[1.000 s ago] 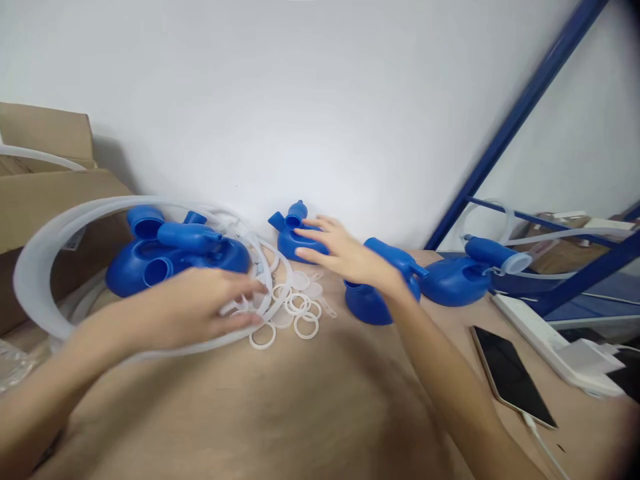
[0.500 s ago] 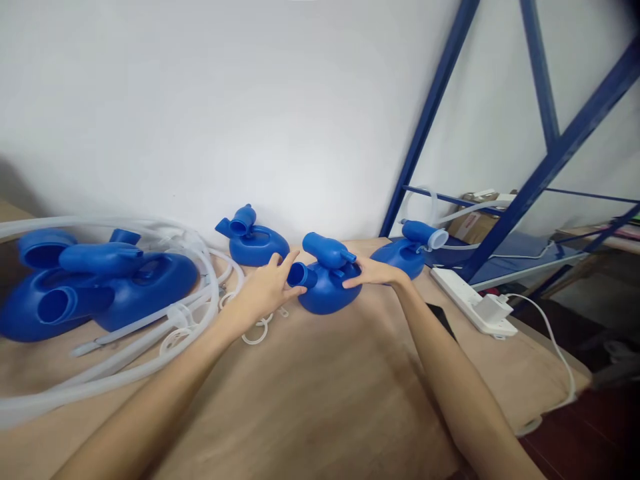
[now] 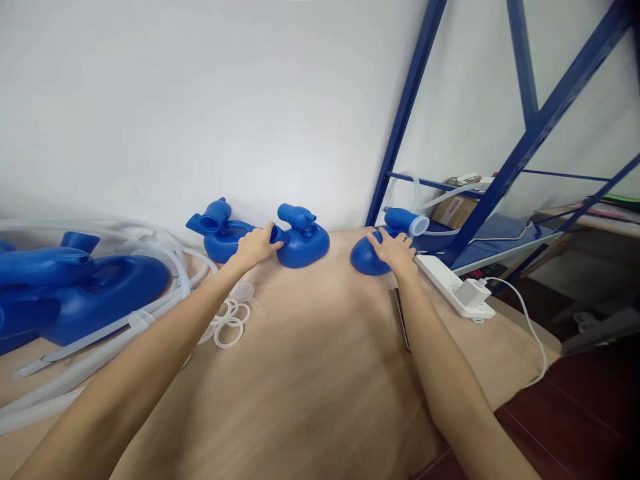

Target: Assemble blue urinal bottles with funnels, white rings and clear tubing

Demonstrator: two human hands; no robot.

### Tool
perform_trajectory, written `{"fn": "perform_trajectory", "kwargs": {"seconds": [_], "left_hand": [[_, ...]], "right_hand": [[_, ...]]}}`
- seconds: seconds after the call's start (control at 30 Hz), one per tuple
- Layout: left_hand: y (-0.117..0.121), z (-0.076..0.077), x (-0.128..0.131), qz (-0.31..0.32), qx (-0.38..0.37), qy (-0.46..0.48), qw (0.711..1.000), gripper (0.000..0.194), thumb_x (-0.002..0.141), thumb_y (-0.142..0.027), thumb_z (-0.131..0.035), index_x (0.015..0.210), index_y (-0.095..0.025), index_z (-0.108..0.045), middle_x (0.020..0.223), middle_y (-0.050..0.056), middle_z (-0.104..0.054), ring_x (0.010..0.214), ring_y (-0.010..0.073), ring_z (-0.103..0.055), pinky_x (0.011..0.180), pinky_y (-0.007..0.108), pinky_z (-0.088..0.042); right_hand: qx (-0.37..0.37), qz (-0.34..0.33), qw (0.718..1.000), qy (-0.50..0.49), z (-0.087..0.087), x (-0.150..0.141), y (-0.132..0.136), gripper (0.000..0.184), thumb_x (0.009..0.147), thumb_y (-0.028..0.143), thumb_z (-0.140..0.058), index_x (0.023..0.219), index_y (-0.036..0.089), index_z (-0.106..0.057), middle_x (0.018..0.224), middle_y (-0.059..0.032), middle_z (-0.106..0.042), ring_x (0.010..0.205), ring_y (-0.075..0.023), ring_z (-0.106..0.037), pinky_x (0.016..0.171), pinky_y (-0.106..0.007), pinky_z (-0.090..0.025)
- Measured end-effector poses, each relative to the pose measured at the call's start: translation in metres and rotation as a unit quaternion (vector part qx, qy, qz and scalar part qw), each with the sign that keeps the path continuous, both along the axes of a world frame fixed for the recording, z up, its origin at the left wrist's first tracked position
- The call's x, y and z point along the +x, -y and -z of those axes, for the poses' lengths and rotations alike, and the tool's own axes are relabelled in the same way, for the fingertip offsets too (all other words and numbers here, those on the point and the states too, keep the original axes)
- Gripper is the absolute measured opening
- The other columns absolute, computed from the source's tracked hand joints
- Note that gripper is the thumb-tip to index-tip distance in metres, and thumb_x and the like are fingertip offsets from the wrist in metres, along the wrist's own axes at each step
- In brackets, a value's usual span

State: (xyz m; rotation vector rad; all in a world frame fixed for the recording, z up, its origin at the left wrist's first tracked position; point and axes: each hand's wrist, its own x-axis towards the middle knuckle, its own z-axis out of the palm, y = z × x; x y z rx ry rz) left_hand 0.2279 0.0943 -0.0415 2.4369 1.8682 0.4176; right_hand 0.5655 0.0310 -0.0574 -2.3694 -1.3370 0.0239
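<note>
Left hand [image 3: 257, 245] has thumb and fingers closed around the open neck of the middle blue bottle [image 3: 306, 248], which sits upright on the table [image 3: 310, 380] near the wall [image 3: 250, 100]. Right hand [image 3: 395, 252] is laid over the right blue bottle [image 3: 367, 259], fingers spread and touching the body; can't tell if it's actually gripping. Blue cylinder [image 3: 399, 218] with a pale end sits on top of that one, pale end facing right. Rear blue bottle [image 3: 219, 248] stands just left of the middle one, partly behind the left hand. More blue bottles [image 3: 113, 290] far left, clear tubing [image 3: 181, 270] looped around them. White rings [image 3: 229, 346] lie in a loose pile near the left forearm. Phone [image 3: 401, 320] mostly hidden by the right forearm, white power strip [image 3: 445, 280] just right of it, plug [image 3: 473, 292] seated
</note>
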Motion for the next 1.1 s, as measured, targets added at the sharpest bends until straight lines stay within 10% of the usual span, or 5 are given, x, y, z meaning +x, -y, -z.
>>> {"fn": "perform_trajectory", "kwargs": {"seconds": [0.17,0.37,0.53,0.8,1.1], "left_hand": [[-0.026,0.004,0.005,-0.051,0.015,0.029,0.998,0.061,0.096,-0.055,-0.051,0.149,-0.023,-0.048,0.137,0.024,-0.063,0.124,0.0474,-0.063,0.097,0.058,-0.051],[-0.024,0.009,0.009,-0.084,0.050,0.099,0.990,0.069,0.096,-0.038,-0.047,0.160,-0.015,-0.031,0.140,0.030,-0.058,0.127,0.0494,-0.060,0.100,0.062,-0.048],[-0.005,0.005,0.021,0.024,0.037,0.163,0.986,0.046,0.095,-0.038,-0.051,0.136,-0.019,-0.062,0.125,0.017,-0.070,0.122,0.0372,-0.064,0.102,0.049,-0.051],[0.041,-0.006,0.050,0.240,-0.091,0.276,0.926,0.052,0.098,-0.057,-0.052,0.130,-0.019,-0.068,0.129,0.009,-0.073,0.108,0.0249,-0.070,0.096,0.037,-0.056],[0.061,-0.019,0.039,0.258,-0.209,0.352,0.875,0.061,0.095,-0.066,-0.052,0.134,-0.022,-0.064,0.133,0.011,-0.069,0.116,0.0266,-0.067,0.088,0.037,-0.059]], "right_hand": [[-0.017,-0.015,0.999,0.026,0.012,-0.009,-0.006,0.055,0.106,0.059,-0.033,0.149,0.028,-0.047,0.149,-0.0235,-0.051,0.139,-0.0454,-0.045,0.103,-0.056,-0.043],[-0.103,-0.121,0.986,0.041,-0.022,-0.030,0.004,0.039,0.101,0.048,-0.055,0.132,0.025,-0.060,0.119,-0.0141,-0.073,0.108,-0.0304,-0.070,0.091,-0.039,-0.052],[-0.194,-0.226,0.953,0.058,-0.054,-0.063,0.029,0.034,0.090,0.047,-0.070,0.116,0.025,-0.070,0.087,-0.0078,-0.077,0.075,-0.0261,-0.075,0.076,-0.037,-0.054],[-0.209,-0.378,0.882,0.187,-0.077,-0.143,0.100,0.039,0.097,0.041,-0.065,0.130,0.021,-0.067,0.121,-0.0170,-0.077,0.111,-0.0380,-0.073,0.088,-0.046,-0.056],[-0.149,-0.495,0.825,0.231,-0.070,-0.190,0.146,0.039,0.102,0.042,-0.059,0.132,0.018,-0.066,0.108,-0.0169,-0.079,0.100,-0.0348,-0.076,0.080,-0.043,-0.055]]}}
